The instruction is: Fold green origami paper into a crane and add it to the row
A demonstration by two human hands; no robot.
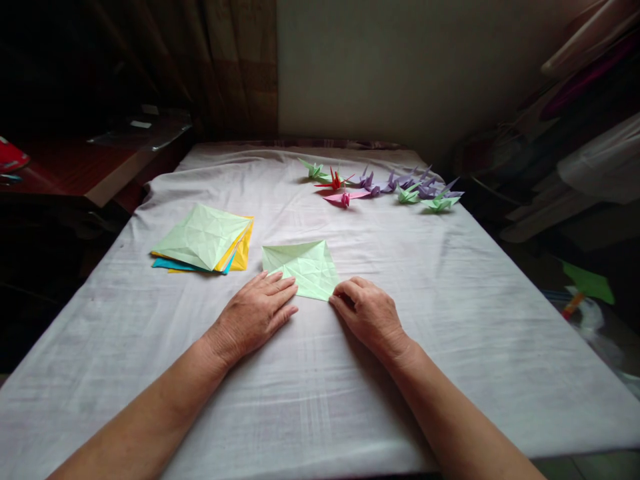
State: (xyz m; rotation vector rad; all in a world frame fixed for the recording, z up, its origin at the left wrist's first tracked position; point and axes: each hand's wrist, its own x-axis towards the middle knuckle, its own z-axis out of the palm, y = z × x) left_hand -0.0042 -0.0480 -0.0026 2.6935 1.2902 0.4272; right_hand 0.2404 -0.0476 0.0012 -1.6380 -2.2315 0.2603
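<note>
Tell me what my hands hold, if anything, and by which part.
The right hand pinches the pale green origami sheet at its near right corner; the left hand rests flat on its near left part, not gripping.

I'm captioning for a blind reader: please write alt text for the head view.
The left hand rests on a creased green sheet while the right hand pinches its corner, on a cloth-covered table. A paper stack lies to the left, folded paper birds farther back.

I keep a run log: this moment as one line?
Left hand: flat, overlapping green sheet | Right hand: pinching its near-right corner | Left: paper stack | Beyond: folded cranes
</note>
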